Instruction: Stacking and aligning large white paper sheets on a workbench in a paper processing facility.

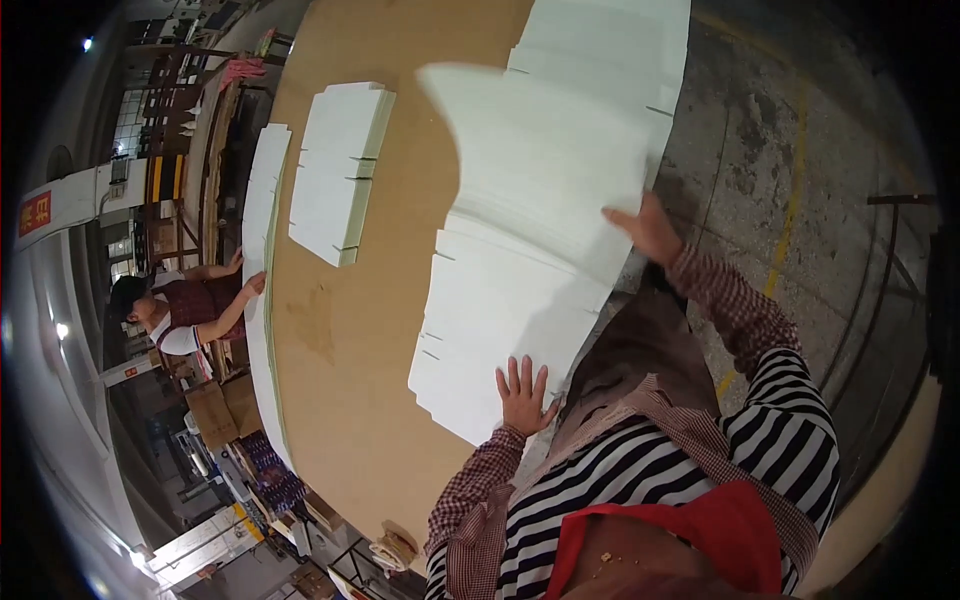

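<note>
A stack of white die-cut cardboard sheets (500, 320) with slits along its edges lies in front of me on the brown table. My left hand (524, 398) rests flat on its near end, fingers spread. At the right edge, my right hand (648, 230) grips a white cardboard sheet (550, 150), thumb on top and the other fingers partly hidden. That sheet bends upward, its far left corner raised and blurred by motion. Beyond it, more white sheets (610, 35) lie at the table's far right.
A smaller stack of slotted white sheets (335, 170) sits on the brown tabletop (350, 400). Along the left edge runs a long white stack (262, 330), with a co-worker (190, 310) touching it. Concrete floor (750, 150) with a yellow line lies to the right.
</note>
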`<action>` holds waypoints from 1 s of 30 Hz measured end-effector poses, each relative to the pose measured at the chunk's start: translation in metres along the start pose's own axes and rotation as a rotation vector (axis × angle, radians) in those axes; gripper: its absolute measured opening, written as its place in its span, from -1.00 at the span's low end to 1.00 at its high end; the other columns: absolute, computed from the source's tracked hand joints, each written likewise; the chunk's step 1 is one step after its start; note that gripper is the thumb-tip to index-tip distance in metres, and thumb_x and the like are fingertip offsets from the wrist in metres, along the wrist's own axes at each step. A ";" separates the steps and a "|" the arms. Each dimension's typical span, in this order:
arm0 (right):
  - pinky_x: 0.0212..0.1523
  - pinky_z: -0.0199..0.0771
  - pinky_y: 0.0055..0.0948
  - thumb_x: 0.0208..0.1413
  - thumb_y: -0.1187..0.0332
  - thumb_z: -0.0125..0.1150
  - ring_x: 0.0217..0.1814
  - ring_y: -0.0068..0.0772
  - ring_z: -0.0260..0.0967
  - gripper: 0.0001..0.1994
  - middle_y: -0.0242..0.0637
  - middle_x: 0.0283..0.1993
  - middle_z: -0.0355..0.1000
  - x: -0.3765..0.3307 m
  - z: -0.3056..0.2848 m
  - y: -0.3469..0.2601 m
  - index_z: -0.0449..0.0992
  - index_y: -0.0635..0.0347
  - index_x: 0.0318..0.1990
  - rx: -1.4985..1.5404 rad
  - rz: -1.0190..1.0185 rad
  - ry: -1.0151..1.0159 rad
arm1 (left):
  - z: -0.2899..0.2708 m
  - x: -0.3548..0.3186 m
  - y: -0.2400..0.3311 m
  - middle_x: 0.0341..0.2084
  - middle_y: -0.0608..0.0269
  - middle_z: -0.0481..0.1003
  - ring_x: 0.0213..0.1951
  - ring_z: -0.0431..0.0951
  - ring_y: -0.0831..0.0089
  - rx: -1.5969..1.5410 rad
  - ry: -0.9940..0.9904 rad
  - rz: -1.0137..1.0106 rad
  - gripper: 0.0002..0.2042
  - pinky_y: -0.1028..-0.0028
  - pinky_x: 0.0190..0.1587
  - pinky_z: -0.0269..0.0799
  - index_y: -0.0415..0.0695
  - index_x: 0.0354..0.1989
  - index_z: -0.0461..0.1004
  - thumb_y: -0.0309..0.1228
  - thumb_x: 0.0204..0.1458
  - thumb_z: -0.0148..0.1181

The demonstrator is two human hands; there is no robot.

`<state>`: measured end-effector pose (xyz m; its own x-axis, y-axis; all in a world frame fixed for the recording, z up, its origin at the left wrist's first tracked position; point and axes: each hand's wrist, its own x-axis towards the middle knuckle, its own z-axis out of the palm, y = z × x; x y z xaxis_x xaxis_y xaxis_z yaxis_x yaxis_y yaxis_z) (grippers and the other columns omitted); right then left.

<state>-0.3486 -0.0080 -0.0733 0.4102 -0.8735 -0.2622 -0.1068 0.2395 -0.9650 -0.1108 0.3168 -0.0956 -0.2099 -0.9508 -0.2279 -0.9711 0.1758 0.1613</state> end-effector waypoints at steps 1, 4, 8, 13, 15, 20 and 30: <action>-0.09 0.35 -0.46 0.00 0.39 0.10 -0.14 -0.43 0.36 -0.71 -0.16 -0.23 0.42 -0.010 0.009 -0.004 0.40 0.38 -0.13 0.023 -0.039 -0.032 | 0.001 -0.001 0.000 0.27 -0.14 -0.23 0.28 -0.30 -0.19 -0.013 0.030 0.024 -0.24 -0.24 0.16 -0.39 -0.12 0.26 -0.03 0.03 -0.08 -0.01; -0.17 0.37 -0.45 0.01 0.36 0.12 -0.23 -0.47 0.36 -0.73 -0.16 -0.26 0.43 -0.020 0.017 -0.011 0.42 0.36 -0.18 0.043 -0.615 0.006 | 0.001 -0.007 -0.002 0.27 -0.16 -0.22 0.27 -0.30 -0.21 0.000 -0.003 0.011 -0.25 -0.25 0.15 -0.38 -0.13 0.25 -0.02 0.01 -0.09 0.02; -0.08 0.35 -0.41 0.03 0.37 0.11 -0.14 -0.42 0.34 -0.70 -0.14 -0.13 0.40 0.022 -0.014 -0.004 0.38 0.35 -0.10 0.469 0.017 -0.089 | 0.000 -0.009 -0.001 0.26 -0.18 -0.20 0.27 -0.30 -0.23 -0.013 -0.029 -0.007 -0.23 -0.26 0.15 -0.39 -0.13 0.24 -0.01 -0.02 -0.12 0.09; -0.02 0.32 -0.42 0.02 0.38 0.13 -0.09 -0.41 0.33 -0.67 -0.14 -0.10 0.39 0.002 0.004 0.005 0.37 0.36 -0.06 0.475 -0.004 -0.012 | 0.000 -0.013 0.002 0.24 -0.21 -0.15 0.26 -0.27 -0.23 -0.037 0.010 -0.025 -0.24 -0.27 0.15 -0.38 -0.14 0.22 0.03 -0.04 -0.15 0.13; 0.13 0.19 -0.43 0.01 0.46 0.09 0.10 -0.38 0.25 -0.64 -0.12 0.05 0.33 -0.020 0.014 0.001 0.35 0.33 0.01 -0.059 -0.073 -0.091 | 0.003 -0.014 0.001 0.23 -0.21 -0.12 0.26 -0.25 -0.23 0.001 -0.073 -0.067 -0.25 -0.27 0.15 -0.37 -0.14 0.20 0.05 -0.05 -0.15 0.13; 0.09 0.22 -0.43 0.02 0.47 0.07 0.07 -0.42 0.26 -0.62 -0.19 0.03 0.34 -0.008 0.004 0.000 0.32 0.33 0.04 0.109 -0.177 -0.100 | 0.003 -0.017 -0.001 0.24 -0.21 -0.15 0.26 -0.25 -0.24 -0.014 -0.001 -0.030 -0.23 -0.28 0.15 -0.37 -0.14 0.22 0.01 -0.08 -0.17 0.16; 0.16 0.17 -0.46 0.00 0.45 0.07 0.19 -0.31 0.19 -0.60 0.03 0.11 0.25 -0.033 0.027 0.005 0.33 0.27 0.06 0.124 -0.487 -0.154 | 0.003 -0.022 0.003 0.23 -0.23 -0.14 0.25 -0.23 -0.27 0.000 -0.036 -0.032 -0.23 -0.28 0.14 -0.36 -0.16 0.21 0.00 -0.08 -0.17 0.16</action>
<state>-0.3379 0.0335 -0.0690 0.5155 -0.8257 0.2290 0.2334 -0.1218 -0.9647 -0.1089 0.3394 -0.0932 -0.1828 -0.9461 -0.2674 -0.9774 0.1455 0.1533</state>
